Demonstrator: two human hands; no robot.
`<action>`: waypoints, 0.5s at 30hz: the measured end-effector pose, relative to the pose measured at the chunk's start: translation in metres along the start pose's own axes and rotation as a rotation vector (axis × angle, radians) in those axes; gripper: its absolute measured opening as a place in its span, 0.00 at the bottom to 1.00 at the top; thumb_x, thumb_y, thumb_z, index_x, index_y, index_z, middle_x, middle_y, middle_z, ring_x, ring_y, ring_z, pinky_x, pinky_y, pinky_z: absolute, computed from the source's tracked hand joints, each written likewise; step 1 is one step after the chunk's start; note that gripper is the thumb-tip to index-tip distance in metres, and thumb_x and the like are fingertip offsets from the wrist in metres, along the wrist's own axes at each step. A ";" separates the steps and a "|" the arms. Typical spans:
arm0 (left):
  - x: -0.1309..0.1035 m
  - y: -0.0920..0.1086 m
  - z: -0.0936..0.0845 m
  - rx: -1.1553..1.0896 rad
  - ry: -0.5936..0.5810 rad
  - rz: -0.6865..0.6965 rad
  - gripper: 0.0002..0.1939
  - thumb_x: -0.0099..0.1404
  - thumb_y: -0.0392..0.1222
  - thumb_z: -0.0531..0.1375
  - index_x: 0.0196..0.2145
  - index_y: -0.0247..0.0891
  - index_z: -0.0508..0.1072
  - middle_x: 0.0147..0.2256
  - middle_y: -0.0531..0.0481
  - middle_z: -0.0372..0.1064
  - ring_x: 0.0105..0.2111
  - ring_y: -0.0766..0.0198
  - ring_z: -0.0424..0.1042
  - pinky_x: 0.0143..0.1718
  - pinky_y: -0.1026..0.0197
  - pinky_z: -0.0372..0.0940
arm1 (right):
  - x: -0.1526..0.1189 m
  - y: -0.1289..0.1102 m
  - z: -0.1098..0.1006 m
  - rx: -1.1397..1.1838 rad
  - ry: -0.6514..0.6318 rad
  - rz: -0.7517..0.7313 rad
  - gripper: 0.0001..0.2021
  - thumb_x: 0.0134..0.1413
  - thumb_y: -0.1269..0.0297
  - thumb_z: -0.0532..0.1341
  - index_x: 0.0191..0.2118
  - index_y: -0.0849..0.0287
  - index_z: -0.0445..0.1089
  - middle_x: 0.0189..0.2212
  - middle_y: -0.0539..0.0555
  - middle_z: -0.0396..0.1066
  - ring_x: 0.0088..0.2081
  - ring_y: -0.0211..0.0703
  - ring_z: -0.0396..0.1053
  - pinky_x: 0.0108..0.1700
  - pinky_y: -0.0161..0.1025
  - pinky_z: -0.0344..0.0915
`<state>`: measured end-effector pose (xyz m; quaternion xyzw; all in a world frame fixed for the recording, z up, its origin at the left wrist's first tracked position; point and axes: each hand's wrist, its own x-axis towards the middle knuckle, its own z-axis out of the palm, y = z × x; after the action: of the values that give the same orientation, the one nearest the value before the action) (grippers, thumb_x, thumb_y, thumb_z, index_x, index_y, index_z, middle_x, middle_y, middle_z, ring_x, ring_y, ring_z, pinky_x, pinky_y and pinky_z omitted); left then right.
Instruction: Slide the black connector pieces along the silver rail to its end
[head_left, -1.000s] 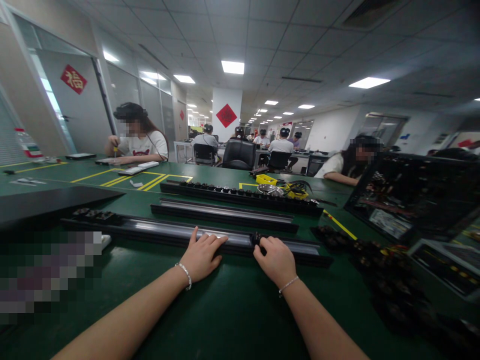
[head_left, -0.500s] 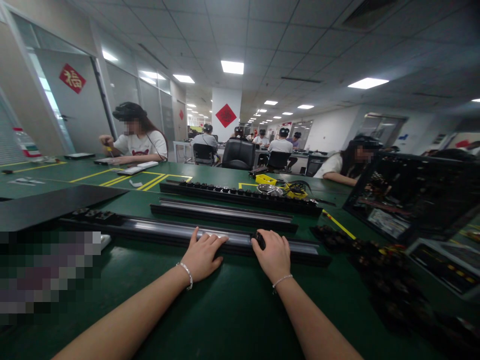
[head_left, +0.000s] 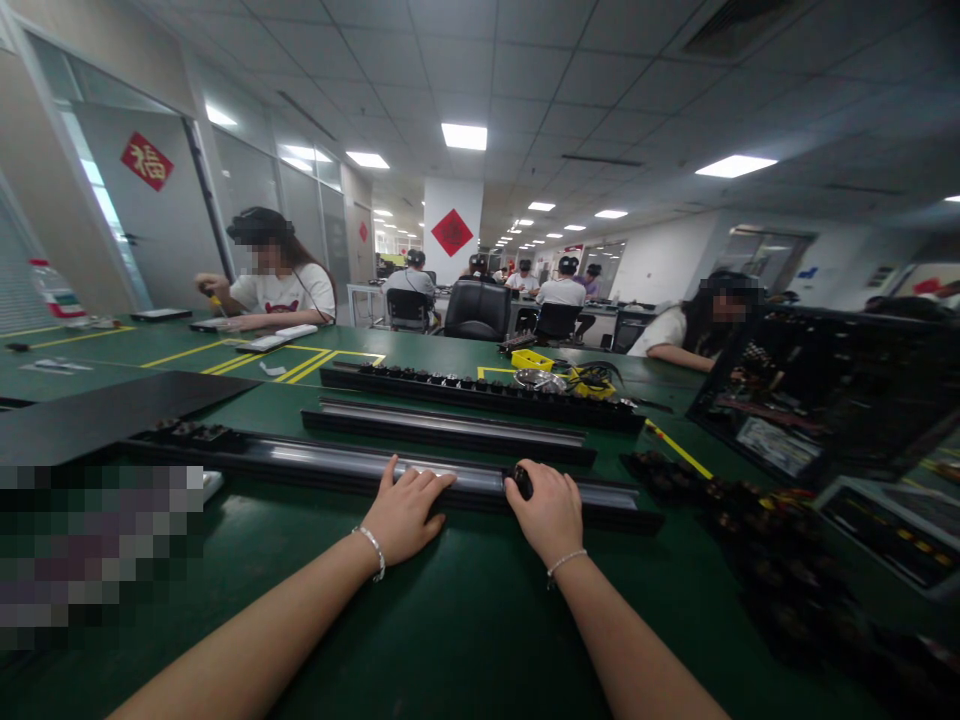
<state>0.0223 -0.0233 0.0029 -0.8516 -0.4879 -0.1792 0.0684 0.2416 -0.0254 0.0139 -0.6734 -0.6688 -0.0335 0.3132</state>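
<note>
A long black rail with a shiny metal channel [head_left: 322, 463] lies across the table in front of me. My left hand [head_left: 409, 515] rests on its near edge, fingers spread and holding nothing. Farther right, my right hand [head_left: 553, 508] is closed around a small black part [head_left: 523, 482] at the channel; the fingers hide most of it. Several small black parts [head_left: 202, 432] sit at the rail's left end. Behind it lie a second, shorter rail [head_left: 450, 425] and a third rail [head_left: 480, 390] lined with small parts.
Loose black parts [head_left: 795, 580] are heaped at the right, beside a metal-cased box [head_left: 892, 535] and a big open black case [head_left: 817, 390]. A yellow tray [head_left: 531, 359] and cables stand farther back. Co-workers sit left [head_left: 281, 285] and right [head_left: 671, 335]. A black sheet [head_left: 112, 410] lies left.
Almost nothing differs. My right hand and the small black part have shifted very slightly to the right; my left hand stays in place on the rail.
</note>
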 end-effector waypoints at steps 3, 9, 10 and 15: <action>0.000 0.000 0.000 -0.006 0.005 -0.001 0.25 0.58 0.45 0.55 0.53 0.51 0.58 0.44 0.52 0.67 0.47 0.58 0.62 0.58 0.41 0.31 | 0.000 -0.001 -0.001 -0.004 0.001 0.003 0.14 0.52 0.57 0.52 0.42 0.54 0.67 0.40 0.53 0.70 0.46 0.45 0.63 0.53 0.48 0.46; 0.000 -0.001 0.000 -0.014 0.002 0.002 0.25 0.58 0.45 0.55 0.53 0.50 0.58 0.44 0.53 0.66 0.46 0.58 0.62 0.58 0.41 0.31 | 0.000 -0.002 -0.003 -0.010 0.000 0.003 0.13 0.52 0.57 0.52 0.41 0.54 0.67 0.39 0.53 0.70 0.45 0.45 0.63 0.53 0.47 0.47; -0.001 -0.001 0.000 -0.013 0.002 0.003 0.25 0.57 0.45 0.55 0.53 0.50 0.58 0.44 0.53 0.66 0.46 0.58 0.62 0.58 0.41 0.31 | 0.000 -0.002 -0.003 -0.012 0.002 0.004 0.13 0.52 0.58 0.52 0.40 0.54 0.67 0.39 0.53 0.70 0.45 0.45 0.63 0.52 0.47 0.47; 0.000 -0.001 -0.001 -0.011 0.003 0.010 0.25 0.57 0.45 0.55 0.53 0.50 0.58 0.44 0.52 0.66 0.46 0.58 0.62 0.58 0.41 0.31 | -0.001 -0.001 -0.003 -0.020 0.010 0.006 0.12 0.52 0.58 0.52 0.39 0.55 0.67 0.38 0.53 0.70 0.44 0.45 0.63 0.52 0.46 0.47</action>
<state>0.0216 -0.0233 0.0035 -0.8541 -0.4825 -0.1828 0.0654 0.2416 -0.0274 0.0162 -0.6783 -0.6649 -0.0424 0.3098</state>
